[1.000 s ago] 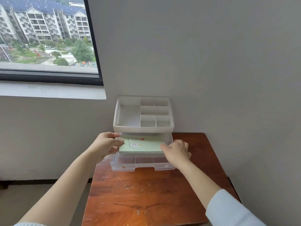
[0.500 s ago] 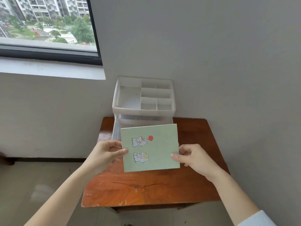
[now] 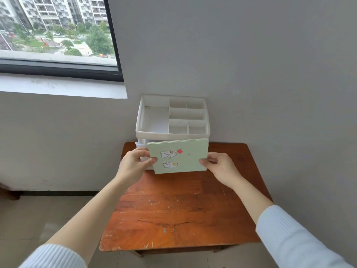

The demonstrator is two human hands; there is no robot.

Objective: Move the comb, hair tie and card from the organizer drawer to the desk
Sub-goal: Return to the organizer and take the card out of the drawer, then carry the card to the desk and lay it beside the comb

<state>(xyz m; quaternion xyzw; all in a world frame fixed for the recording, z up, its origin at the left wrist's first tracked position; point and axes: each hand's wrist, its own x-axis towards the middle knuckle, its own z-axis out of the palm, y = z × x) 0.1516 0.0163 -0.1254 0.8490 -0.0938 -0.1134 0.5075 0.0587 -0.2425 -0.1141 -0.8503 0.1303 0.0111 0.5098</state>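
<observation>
The card (image 3: 181, 157), pale green with cartoon stickers, was held above the wooden counter (image 3: 173, 213), just before the white organizer (image 3: 172, 133); the left hand (image 3: 135, 165) and right hand (image 3: 220, 167) pinched its side edges.

A window (image 3: 56, 29) at upper left — apartment blocks (image 3: 48, 10) and trees (image 3: 98, 41) outside.

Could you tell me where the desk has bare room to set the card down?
The desk is bare from the hands to its near edge. The back is crowded by the organizer.
</observation>
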